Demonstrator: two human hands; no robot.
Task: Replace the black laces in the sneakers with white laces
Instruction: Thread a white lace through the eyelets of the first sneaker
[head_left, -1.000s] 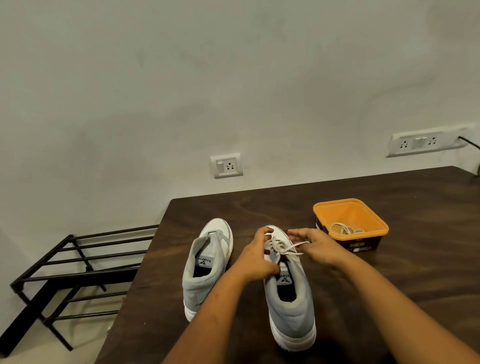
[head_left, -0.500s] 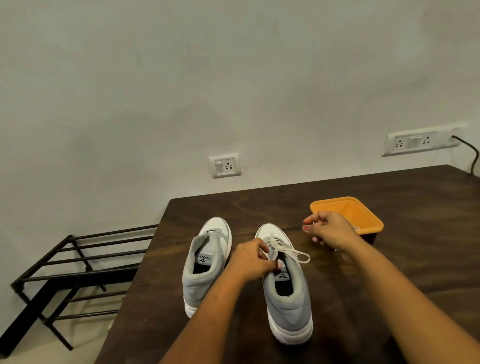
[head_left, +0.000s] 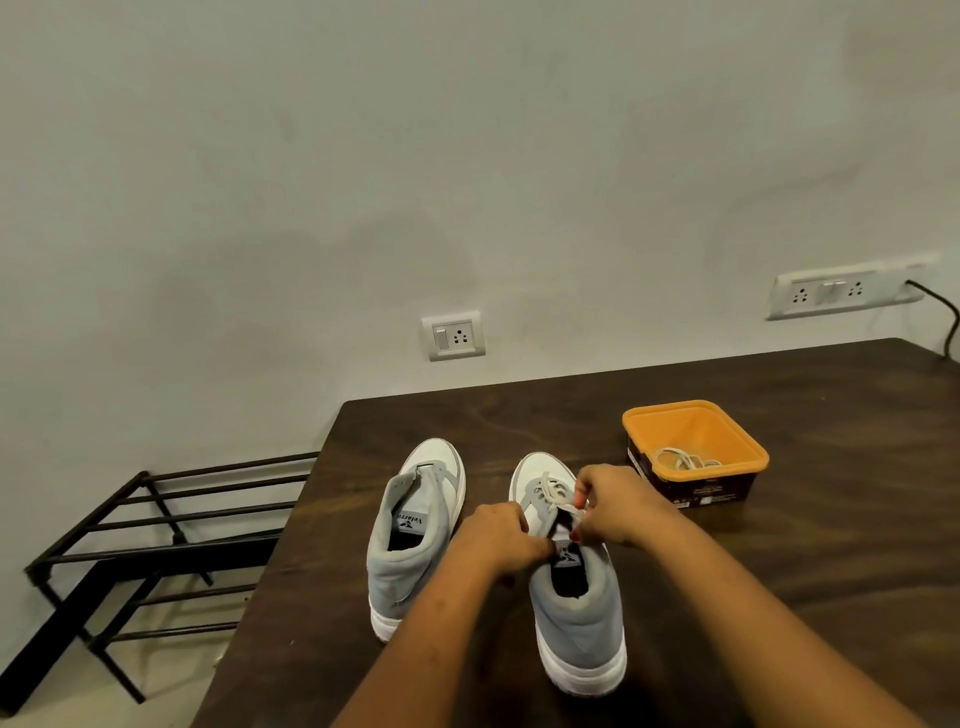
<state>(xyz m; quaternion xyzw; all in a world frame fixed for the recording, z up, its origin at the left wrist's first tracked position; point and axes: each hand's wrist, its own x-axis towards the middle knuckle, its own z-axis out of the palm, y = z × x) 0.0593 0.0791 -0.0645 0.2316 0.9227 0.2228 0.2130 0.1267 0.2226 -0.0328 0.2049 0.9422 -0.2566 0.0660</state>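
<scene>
**Figure.** Two grey-and-white fabric high-top sneakers are shown side by side on a dark brown wooden counter (head_left: 779, 571), toes toward the wall. The unlaced sneaker (head_left: 410, 545) stands on the left with bare eyelets. The laced sneaker (head_left: 576, 623), on the right, carries a flat white lace (head_left: 551, 491) crossed over the eyelets nearest the toe. The left hand (head_left: 498, 540) is placed at the laced sneaker's opening, its fingers curled round the edge of the upper. The right hand (head_left: 613, 504) is held over the tongue, its fingers pinching that lace. An orange square plastic tub (head_left: 701, 431) (dark-labelled on its outer wall) stands near the right hand, with a coiled white lace (head_left: 680, 460) lying inside. A black metal rack (head_left: 156, 519) stands on the floor beside the counter.
</scene>
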